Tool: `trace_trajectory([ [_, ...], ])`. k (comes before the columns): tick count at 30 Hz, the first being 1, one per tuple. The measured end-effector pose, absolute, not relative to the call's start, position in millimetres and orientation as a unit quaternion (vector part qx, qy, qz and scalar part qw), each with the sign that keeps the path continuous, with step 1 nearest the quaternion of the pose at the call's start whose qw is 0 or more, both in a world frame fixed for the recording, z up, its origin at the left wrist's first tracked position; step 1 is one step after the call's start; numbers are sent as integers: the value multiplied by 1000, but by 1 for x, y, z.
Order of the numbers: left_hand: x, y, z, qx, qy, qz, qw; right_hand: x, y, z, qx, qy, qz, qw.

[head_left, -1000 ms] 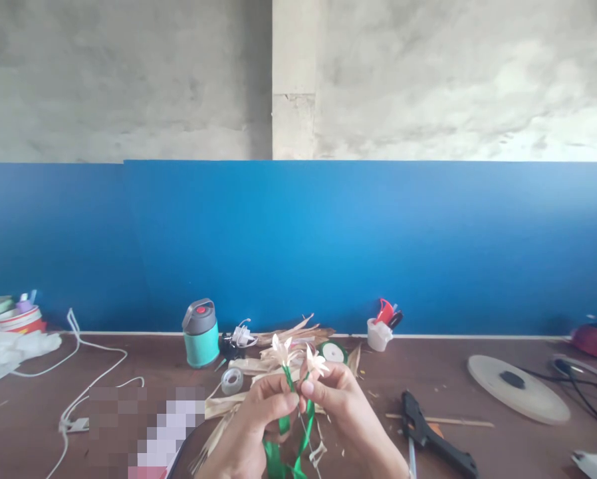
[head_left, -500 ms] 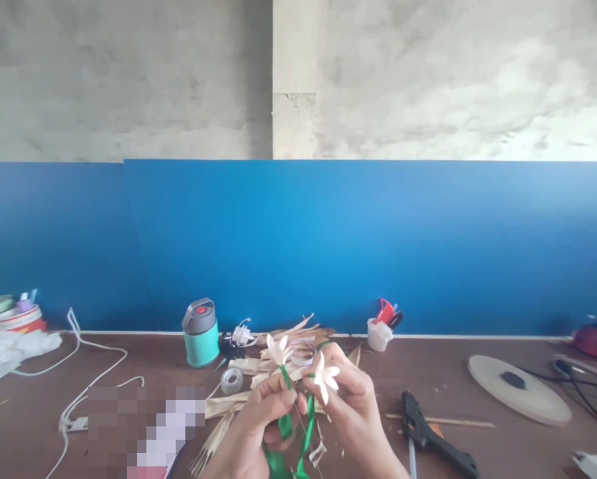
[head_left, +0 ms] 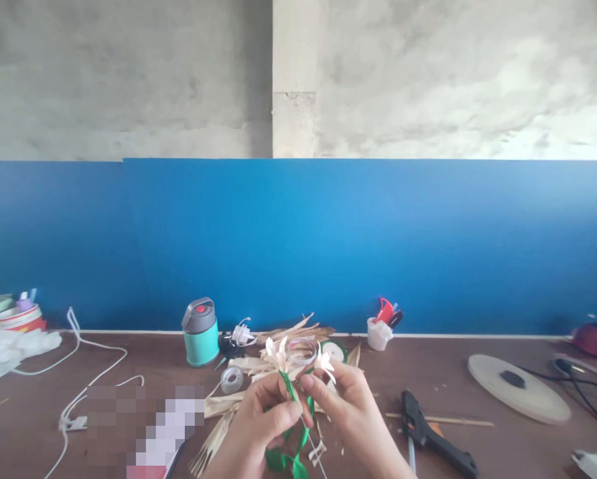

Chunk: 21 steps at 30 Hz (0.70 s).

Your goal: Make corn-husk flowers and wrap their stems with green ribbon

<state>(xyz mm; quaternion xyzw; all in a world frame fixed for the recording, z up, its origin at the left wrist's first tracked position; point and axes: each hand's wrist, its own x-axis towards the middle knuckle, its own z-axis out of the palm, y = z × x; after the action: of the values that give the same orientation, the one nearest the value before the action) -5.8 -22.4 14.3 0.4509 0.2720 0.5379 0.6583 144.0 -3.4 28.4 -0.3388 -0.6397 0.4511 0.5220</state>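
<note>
Two white artificial flowers with pointed petals stand up from my fingers over the table. My left hand [head_left: 266, 416] pinches the left flower [head_left: 277, 354] just under its bloom, where green ribbon wraps the stem. In my right hand [head_left: 343, 399], thumb and fingers are closed on the base of the right flower [head_left: 324, 361]. Loose green ribbon [head_left: 298, 462] hangs in loops below both hands, beside a thin pale wire stem [head_left: 318, 452]. Behind the hands lie dried corn husks [head_left: 251, 366], a clear tape roll [head_left: 231, 379] and a green-edged spool [head_left: 334, 350].
A teal flask [head_left: 201, 342] stands at the back left, and a white cup [head_left: 379, 334] holds pens and red-handled scissors. To the right lie a black glue gun [head_left: 428, 429], a thin stick [head_left: 463, 422] and a round disc [head_left: 520, 392]. A white cable [head_left: 94, 382] crosses the left side.
The right flower has turned upward and moved slightly up, and my right hand has rotated with it. The spool behind it now shows. My left hand has shifted a little.
</note>
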Motion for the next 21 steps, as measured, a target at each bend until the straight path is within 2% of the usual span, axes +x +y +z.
trace_trajectory([
  [5,-6,-24,14,475,269,530,649,145,-7,29,-349,-649,444,510],
  [17,-9,-28,13,461,235,516,682,142,-18,37,-316,-573,515,554],
  [21,-8,-29,15,457,199,489,716,137,-24,39,-244,-514,628,532],
])
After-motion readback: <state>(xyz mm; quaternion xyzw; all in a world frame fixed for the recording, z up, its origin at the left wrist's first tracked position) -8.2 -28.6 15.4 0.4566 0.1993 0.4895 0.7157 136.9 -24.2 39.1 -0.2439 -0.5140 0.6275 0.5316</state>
